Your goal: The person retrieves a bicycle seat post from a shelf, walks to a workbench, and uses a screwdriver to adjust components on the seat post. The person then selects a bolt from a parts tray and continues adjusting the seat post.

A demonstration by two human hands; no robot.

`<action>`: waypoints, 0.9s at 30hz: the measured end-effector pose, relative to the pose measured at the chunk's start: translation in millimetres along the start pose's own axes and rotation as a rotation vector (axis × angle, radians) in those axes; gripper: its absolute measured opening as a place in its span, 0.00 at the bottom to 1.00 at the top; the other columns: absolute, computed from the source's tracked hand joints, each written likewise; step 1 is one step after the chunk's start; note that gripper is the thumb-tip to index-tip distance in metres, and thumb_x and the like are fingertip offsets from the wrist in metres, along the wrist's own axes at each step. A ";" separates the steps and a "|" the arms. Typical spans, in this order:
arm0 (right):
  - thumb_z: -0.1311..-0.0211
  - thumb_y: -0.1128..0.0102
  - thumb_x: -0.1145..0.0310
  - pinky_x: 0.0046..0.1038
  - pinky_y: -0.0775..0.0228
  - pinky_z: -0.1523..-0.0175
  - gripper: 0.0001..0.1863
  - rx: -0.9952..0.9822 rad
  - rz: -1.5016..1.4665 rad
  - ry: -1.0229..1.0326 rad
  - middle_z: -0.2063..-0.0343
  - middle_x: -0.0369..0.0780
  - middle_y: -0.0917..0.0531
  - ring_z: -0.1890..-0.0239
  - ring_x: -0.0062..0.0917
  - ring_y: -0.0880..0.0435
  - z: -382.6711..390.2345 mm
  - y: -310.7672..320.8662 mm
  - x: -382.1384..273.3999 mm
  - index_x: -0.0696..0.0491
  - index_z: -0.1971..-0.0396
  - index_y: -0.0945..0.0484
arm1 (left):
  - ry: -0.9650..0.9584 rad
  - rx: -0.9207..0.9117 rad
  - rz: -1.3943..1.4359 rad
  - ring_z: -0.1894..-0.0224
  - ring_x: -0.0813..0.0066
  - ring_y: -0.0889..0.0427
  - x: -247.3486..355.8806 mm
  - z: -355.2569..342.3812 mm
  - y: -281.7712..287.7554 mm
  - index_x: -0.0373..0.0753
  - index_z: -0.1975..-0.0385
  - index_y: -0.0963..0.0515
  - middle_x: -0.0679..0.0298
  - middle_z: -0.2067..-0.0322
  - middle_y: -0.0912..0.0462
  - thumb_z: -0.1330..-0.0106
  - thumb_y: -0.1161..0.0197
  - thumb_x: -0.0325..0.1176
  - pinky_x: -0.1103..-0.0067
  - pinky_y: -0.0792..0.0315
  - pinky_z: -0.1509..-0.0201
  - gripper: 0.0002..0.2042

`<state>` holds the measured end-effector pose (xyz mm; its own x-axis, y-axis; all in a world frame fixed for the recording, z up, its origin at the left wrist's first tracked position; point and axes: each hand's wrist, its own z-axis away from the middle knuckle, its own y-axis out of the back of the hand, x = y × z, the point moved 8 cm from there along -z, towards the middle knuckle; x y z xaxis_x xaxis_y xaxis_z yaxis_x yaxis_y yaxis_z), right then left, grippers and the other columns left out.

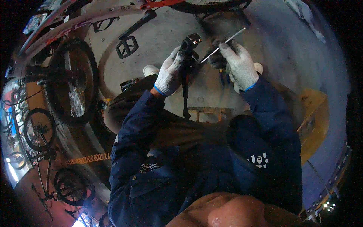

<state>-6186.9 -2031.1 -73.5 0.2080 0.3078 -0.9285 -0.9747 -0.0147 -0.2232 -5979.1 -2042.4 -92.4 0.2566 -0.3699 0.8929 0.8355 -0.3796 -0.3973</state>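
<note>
My left hand, in a white knit glove with dark fingertips, is closed round a black bicycle part. The part has a chunky, rounded head with shiny spots, and a long thin leg hangs down below it. My right hand, gloved the same way, pinches a long silver hex key. The key slants down to the left, its bent end at the black part beside my left fingers. Whether its tip sits in a bolt cannot be made out. Dark blue handles show below my right fingers.
A bicycle frame crosses the upper left, with a crank and pedal close to my left hand. A wheel stands at the left. An orange coiled hose lies lower left; a yellow panel is at the right.
</note>
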 end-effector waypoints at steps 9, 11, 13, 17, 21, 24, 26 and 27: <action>0.23 0.39 0.60 0.29 0.16 0.59 0.15 0.038 -0.185 -0.023 0.58 0.40 0.13 0.62 0.26 0.12 -11.6 1.8 25.9 0.56 0.49 0.21 | 0.042 0.006 -0.053 0.64 0.79 0.20 -10.3 0.0 -4.6 0.41 0.33 0.30 0.67 0.60 0.18 0.19 0.47 0.52 0.81 0.25 0.62 0.25; 0.24 0.37 0.56 0.25 0.30 0.73 0.15 0.083 -0.184 -0.107 0.70 0.34 0.17 0.76 0.19 0.22 -14.1 8.1 36.1 0.53 0.52 0.20 | 0.046 -0.002 -0.034 0.61 0.77 0.19 -8.4 0.9 -4.2 0.37 0.37 0.29 0.65 0.59 0.18 0.19 0.45 0.53 0.78 0.22 0.55 0.25; 0.25 0.36 0.54 0.24 0.39 0.81 0.15 0.114 -0.196 -0.146 0.77 0.31 0.20 0.84 0.16 0.29 -14.0 10.7 39.5 0.51 0.55 0.19 | 0.055 0.007 -0.041 0.59 0.76 0.18 -6.8 1.2 -3.3 0.35 0.40 0.29 0.65 0.58 0.18 0.20 0.44 0.53 0.76 0.21 0.51 0.25; 0.26 0.36 0.54 0.24 0.44 0.83 0.14 0.137 -0.222 -0.186 0.79 0.30 0.21 0.86 0.15 0.32 -8.9 3.0 36.6 0.50 0.57 0.19 | 0.036 -0.003 -0.040 0.59 0.76 0.19 -3.9 0.8 -7.3 0.36 0.39 0.29 0.65 0.57 0.19 0.20 0.44 0.53 0.77 0.22 0.52 0.25; 0.27 0.36 0.54 0.25 0.43 0.83 0.15 0.169 -0.414 -0.212 0.80 0.31 0.21 0.86 0.17 0.30 -3.0 -8.3 39.1 0.51 0.58 0.19 | 0.048 0.017 0.010 0.56 0.78 0.18 -4.3 1.2 -10.4 0.37 0.32 0.31 0.66 0.53 0.18 0.18 0.47 0.49 0.76 0.21 0.51 0.25; 0.28 0.36 0.53 0.26 0.41 0.82 0.17 0.178 -0.328 -0.277 0.79 0.32 0.21 0.85 0.18 0.29 -2.4 -3.9 49.2 0.53 0.57 0.18 | 0.049 -0.024 0.040 0.53 0.76 0.18 -2.7 3.6 -12.6 0.37 0.32 0.32 0.64 0.51 0.18 0.18 0.46 0.48 0.74 0.21 0.47 0.25; 0.28 0.36 0.52 0.27 0.40 0.82 0.18 0.162 -0.261 -0.266 0.79 0.33 0.21 0.85 0.18 0.29 -5.4 2.2 53.1 0.54 0.57 0.18 | 0.032 -0.019 -0.034 0.53 0.75 0.18 -1.5 4.4 -9.7 0.36 0.31 0.32 0.63 0.50 0.19 0.18 0.45 0.47 0.74 0.22 0.46 0.25; 0.28 0.35 0.52 0.27 0.41 0.82 0.18 0.172 -0.232 -0.229 0.79 0.33 0.21 0.86 0.18 0.30 -6.9 5.6 53.5 0.53 0.57 0.18 | 0.022 -0.016 -0.066 0.52 0.75 0.19 -1.3 4.2 -8.2 0.36 0.31 0.32 0.63 0.50 0.19 0.18 0.45 0.47 0.74 0.22 0.45 0.26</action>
<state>-6180.6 -2021.3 -126.5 0.4199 0.4893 -0.7644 -0.9075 0.2345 -0.3483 -5984.3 -2035.2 -89.4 0.1901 -0.3619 0.9126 0.8426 -0.4170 -0.3408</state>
